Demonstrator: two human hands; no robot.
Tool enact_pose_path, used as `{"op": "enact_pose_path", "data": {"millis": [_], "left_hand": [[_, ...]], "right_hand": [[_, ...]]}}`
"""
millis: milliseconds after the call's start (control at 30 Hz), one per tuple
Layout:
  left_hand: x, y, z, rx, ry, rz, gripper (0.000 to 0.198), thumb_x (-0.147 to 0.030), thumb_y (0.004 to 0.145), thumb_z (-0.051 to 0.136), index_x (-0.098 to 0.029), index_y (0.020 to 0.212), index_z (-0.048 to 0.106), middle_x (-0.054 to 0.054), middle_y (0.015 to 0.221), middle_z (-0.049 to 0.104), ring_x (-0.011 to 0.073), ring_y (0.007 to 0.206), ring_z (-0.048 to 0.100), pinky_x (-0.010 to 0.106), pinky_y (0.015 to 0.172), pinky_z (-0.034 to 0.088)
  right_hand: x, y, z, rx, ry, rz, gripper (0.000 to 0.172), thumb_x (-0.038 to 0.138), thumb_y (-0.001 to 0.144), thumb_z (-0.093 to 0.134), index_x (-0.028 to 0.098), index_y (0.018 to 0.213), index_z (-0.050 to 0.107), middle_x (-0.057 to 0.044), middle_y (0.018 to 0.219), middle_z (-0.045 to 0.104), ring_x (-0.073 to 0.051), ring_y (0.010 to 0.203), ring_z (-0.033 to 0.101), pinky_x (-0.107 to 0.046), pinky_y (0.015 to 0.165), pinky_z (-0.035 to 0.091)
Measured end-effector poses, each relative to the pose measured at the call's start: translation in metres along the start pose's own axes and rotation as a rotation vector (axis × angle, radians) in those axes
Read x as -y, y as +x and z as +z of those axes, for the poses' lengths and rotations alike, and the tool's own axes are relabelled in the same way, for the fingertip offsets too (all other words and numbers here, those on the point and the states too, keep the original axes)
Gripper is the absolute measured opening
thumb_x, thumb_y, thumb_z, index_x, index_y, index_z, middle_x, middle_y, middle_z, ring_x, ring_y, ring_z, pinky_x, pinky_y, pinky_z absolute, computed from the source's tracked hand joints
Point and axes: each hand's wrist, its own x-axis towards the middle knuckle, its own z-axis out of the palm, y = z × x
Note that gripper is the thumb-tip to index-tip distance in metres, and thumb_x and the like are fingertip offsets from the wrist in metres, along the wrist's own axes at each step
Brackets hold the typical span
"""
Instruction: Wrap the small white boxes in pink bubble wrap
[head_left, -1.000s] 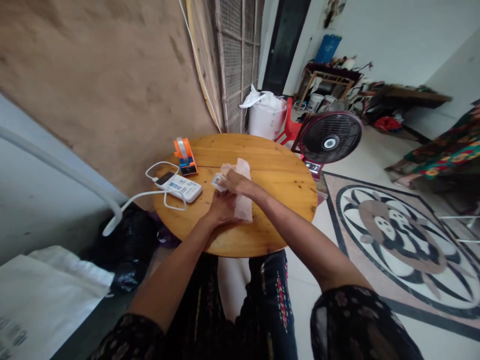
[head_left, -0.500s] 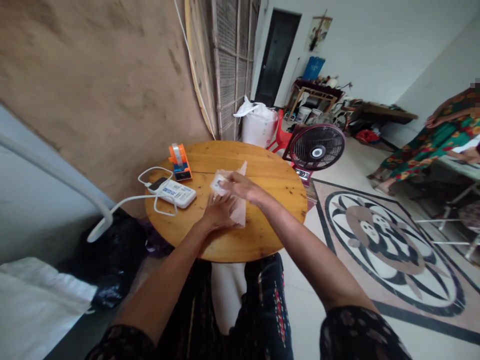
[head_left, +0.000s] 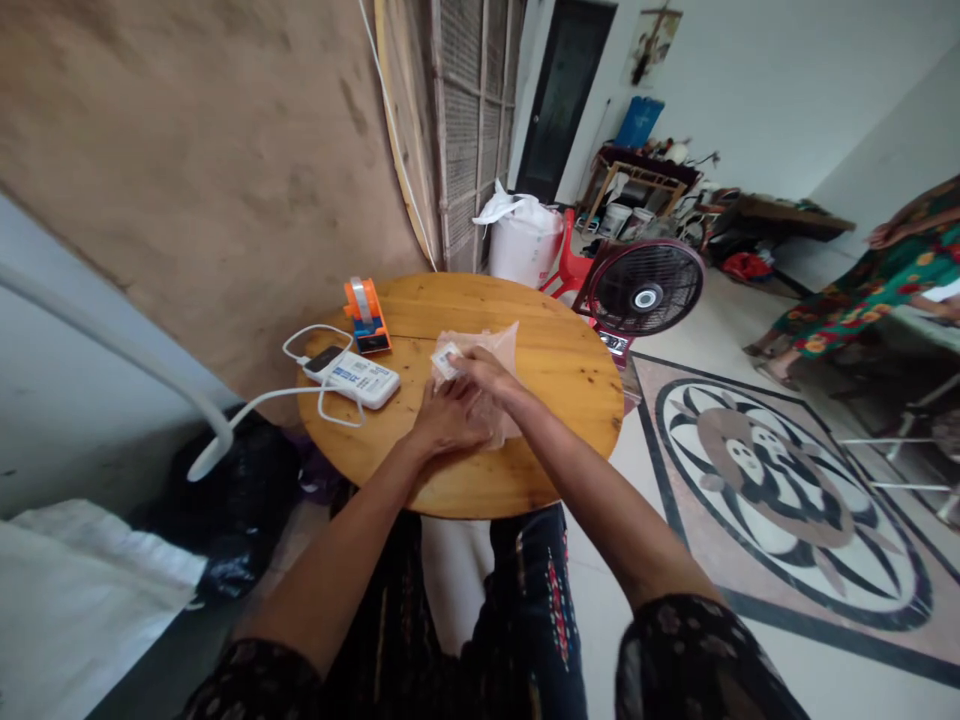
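Observation:
On the round wooden table, a thin pinkish see-through plastic bag or sheet (head_left: 504, 352) lies under both hands. My left hand (head_left: 452, 418) rests flat on it, fingers stretched out and pointing away from me. Just beyond those fingers, my right hand (head_left: 486, 372) pinches a small white label-like piece (head_left: 445, 361) with a dark printed mark. The piece is at the plastic's far left corner; whether it is stuck to the plastic I cannot tell. Part of the plastic is hidden by the hands.
An orange tape dispenser (head_left: 367, 315) and a white power bank (head_left: 356, 380) with a looped white cable stand on the table's left side. Past the table's far right edge is a dark red fan (head_left: 645, 290). Another person in a green flowered garment (head_left: 862, 290) is at the right.
The view has shifted slightly. More of the pinkish plastic shows beyond and right of my right hand, and the white piece is turned differently in its fingers. My left hand stays on the plastic.

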Motion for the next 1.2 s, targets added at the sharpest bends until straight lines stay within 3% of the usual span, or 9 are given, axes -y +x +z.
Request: {"op": "enact_pose_path", "data": {"millis": [67, 167, 333, 500, 733, 900, 1200], "left_hand": [[0.001, 0.000, 0.000, 0.008, -0.008, 0.002, 0.080, -0.060, 0.077, 0.054, -0.028, 0.147, 0.034, 0.008, 0.158, 0.028, 0.0372, 0.145, 0.022, 0.060, 0.116, 0.009], [0.004, 0.000, 0.000, 0.034, -0.034, -0.012, 0.085, -0.059, 0.074, 0.056, -0.026, 0.149, 0.031, 0.009, 0.159, 0.027, 0.0373, 0.146, 0.018, 0.060, 0.117, 0.008], [0.010, 0.001, -0.006, 0.102, -0.111, -0.062, 0.086, -0.041, 0.076, 0.052, -0.010, 0.151, 0.023, 0.017, 0.157, 0.028, 0.0326, 0.147, 0.019, 0.052, 0.120, 0.009], [0.010, -0.002, -0.020, 0.050, -0.265, -0.075, 0.079, -0.028, 0.074, 0.046, -0.018, 0.149, 0.028, 0.008, 0.155, 0.035, 0.0294, 0.143, 0.030, 0.047, 0.119, 0.018], [0.017, -0.001, -0.027, 0.033, -0.554, -0.012, 0.076, -0.026, 0.071, 0.054, -0.014, 0.144, 0.039, 0.012, 0.142, 0.052, 0.0315, 0.131, 0.046, 0.048, 0.113, 0.031], [0.028, -0.002, -0.017, -0.021, -0.793, 0.026, 0.069, -0.025, 0.072, 0.061, -0.017, 0.139, 0.046, 0.011, 0.135, 0.059, 0.0299, 0.126, 0.052, 0.046, 0.107, 0.041], [0.036, 0.000, -0.008, -0.074, -0.656, 0.023, 0.069, -0.017, 0.071, 0.056, -0.017, 0.139, 0.047, 0.011, 0.135, 0.057, 0.0298, 0.124, 0.052, 0.047, 0.108, 0.040]], "right_hand": [[-0.016, -0.015, -0.015, -0.106, 0.178, 0.060, 0.025, 0.040, 0.087, 0.057, 0.016, 0.093, 0.061, -0.007, 0.093, 0.071, -0.017, 0.084, 0.066, -0.026, 0.072, 0.052], [-0.037, -0.036, -0.028, -0.074, 0.323, 0.071, 0.029, 0.037, 0.082, 0.062, 0.019, 0.104, 0.057, -0.006, 0.110, 0.066, -0.017, 0.093, 0.065, -0.029, 0.077, 0.053], [-0.057, -0.049, -0.030, -0.086, 0.287, -0.039, 0.034, 0.028, 0.074, 0.066, 0.018, 0.104, 0.055, -0.003, 0.100, 0.066, -0.016, 0.091, 0.062, -0.029, 0.083, 0.050], [-0.067, -0.047, -0.026, -0.031, 0.259, -0.131, 0.038, 0.026, 0.070, 0.069, 0.018, 0.104, 0.055, -0.001, 0.096, 0.064, -0.016, 0.088, 0.060, -0.029, 0.083, 0.049], [-0.074, -0.045, -0.019, 0.007, 0.370, -0.165, 0.055, 0.015, 0.063, 0.072, 0.022, 0.114, 0.054, -0.002, 0.104, 0.064, -0.017, 0.093, 0.062, -0.034, 0.088, 0.050], [-0.076, -0.042, -0.019, -0.006, 0.389, -0.145, 0.038, 0.012, 0.062, 0.067, 0.019, 0.099, 0.058, -0.001, 0.093, 0.066, -0.016, 0.086, 0.063, -0.033, 0.086, 0.050], [-0.071, -0.049, -0.022, 0.003, 0.372, -0.156, 0.039, 0.020, 0.063, 0.070, 0.018, 0.099, 0.056, -0.001, 0.093, 0.066, -0.016, 0.085, 0.063, -0.032, 0.083, 0.050]]}}
